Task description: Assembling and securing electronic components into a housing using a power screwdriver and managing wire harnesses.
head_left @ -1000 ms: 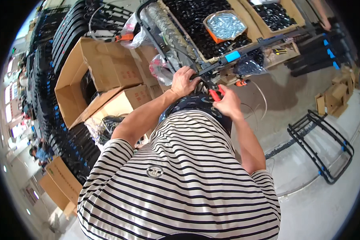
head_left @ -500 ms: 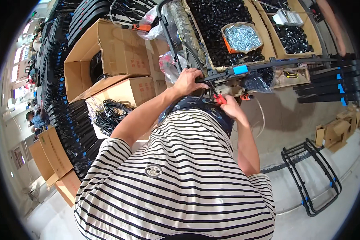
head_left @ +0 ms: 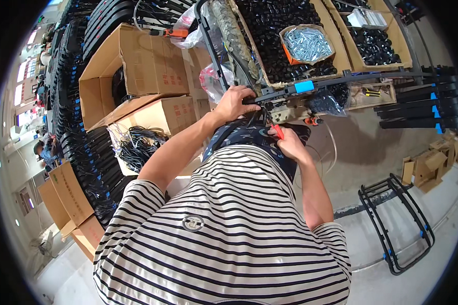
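My left hand (head_left: 234, 103) is closed, its fingers curled over the corner of a black tubular frame (head_left: 275, 95) that carries a blue sleeve (head_left: 304, 86). Thin black cables (head_left: 253, 120) hang just below that thumb. Closed around red-handled pliers (head_left: 278, 132), my right hand (head_left: 292, 145) is a little lower and to the right, close to my dark patterned clothing. The jaws of the pliers are too small and dark to make out beside the cables.
Beyond the frame, wooden trays hold black plastic parts (head_left: 280, 15) and a box of silver screws (head_left: 308, 44). Cartons (head_left: 152, 63) and bundled black cables (head_left: 139, 147) are at left. An orange-handled tool (head_left: 313, 121) hangs nearby; another black frame (head_left: 397, 223) rests on the floor at right.
My right hand has dropped slightly, and the red handles have turned more upright. The left hand stays at the frame's corner, shifted slightly left. An arm at the far upper right has left view.
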Demonstrator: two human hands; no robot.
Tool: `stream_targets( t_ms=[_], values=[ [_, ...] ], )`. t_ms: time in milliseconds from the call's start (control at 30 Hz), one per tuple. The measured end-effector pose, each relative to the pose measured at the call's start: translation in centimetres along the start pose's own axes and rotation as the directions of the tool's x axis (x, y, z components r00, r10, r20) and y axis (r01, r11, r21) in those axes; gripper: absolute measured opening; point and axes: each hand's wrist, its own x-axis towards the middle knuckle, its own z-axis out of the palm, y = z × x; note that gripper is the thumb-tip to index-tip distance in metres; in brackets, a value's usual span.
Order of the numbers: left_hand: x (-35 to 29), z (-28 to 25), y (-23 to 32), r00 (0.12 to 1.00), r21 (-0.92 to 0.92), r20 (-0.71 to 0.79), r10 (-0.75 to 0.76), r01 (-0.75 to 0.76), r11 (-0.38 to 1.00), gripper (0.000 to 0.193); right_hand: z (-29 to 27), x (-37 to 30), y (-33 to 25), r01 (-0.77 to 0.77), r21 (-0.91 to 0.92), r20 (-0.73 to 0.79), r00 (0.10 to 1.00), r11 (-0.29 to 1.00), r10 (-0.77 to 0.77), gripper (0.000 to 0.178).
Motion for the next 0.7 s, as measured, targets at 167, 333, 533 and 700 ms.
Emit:
stream_targets(
  t_ms=[167, 333, 533, 700],
  values=[
    [0.1, 0.5, 0.0, 0.999, -0.051, 0.004, -0.036, 0.036, 0.998, 0.041, 0.7, 0.3, -0.8, -0.097, 0.011, -0.067, 0.993, 0.995, 0.098, 0.044],
    [-0.4, 1.9, 0.5, 0.99, -0.017, -0.116, -0.078, 0.077, 0.997, 0.035, 0.9, -0.1, -1.9, -0.234, 0.186, -0.158, 0.951, 0.954, 0.264, 0.04],
    [-0.3, 1.5, 0.8, 0.99, 0.002, -0.121, -0.074, 0.075, 0.997, 0.03, 0.6, 0.5, -1.4, -0.136, -0.016, -0.251, 0.959, 0.991, 0.128, 0.041],
    [-1.2, 0.6, 0.5, 0.99, 0.005, -0.137, -0.039, 0.04, 0.999, 0.031, 0.0, 0.6, 3.1, -0.09, 0.531, -0.185, 0.958, 0.843, 0.218, 0.035]
  ],
)
